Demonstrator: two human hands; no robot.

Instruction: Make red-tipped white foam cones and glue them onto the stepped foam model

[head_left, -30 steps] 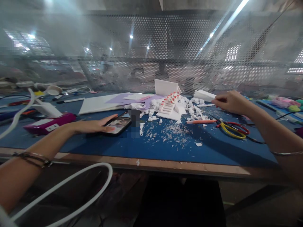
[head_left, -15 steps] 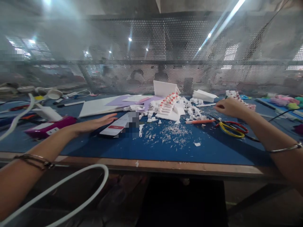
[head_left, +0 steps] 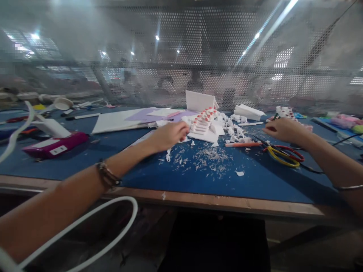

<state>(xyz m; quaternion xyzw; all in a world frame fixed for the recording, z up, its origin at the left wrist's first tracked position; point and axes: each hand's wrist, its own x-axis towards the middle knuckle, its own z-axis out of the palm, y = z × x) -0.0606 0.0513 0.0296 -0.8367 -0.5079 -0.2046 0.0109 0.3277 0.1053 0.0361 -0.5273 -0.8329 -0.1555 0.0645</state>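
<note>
Across the blue surface (head_left: 193, 177), my left hand (head_left: 171, 136) has swung off the flat dark phone (head_left: 142, 138), now mostly hidden behind the forearm; its fingers curl, holding what, I cannot tell. My right hand (head_left: 280, 129) stays bunched, contents unclear. Both now flank the white stepped model with red-topped pieces (head_left: 202, 124), so attention seems back there.

Whether anything is held by left hand (head_left: 169, 136) or right hand (head_left: 283, 131) cannot be told. Left forearm (head_left: 68, 200) is cropped by left edge, white cable (head_left: 124, 198) by bottom edge. Shapes (head_left: 195, 80) behind mesh panel (head_left: 204, 45) are blurred.
</note>
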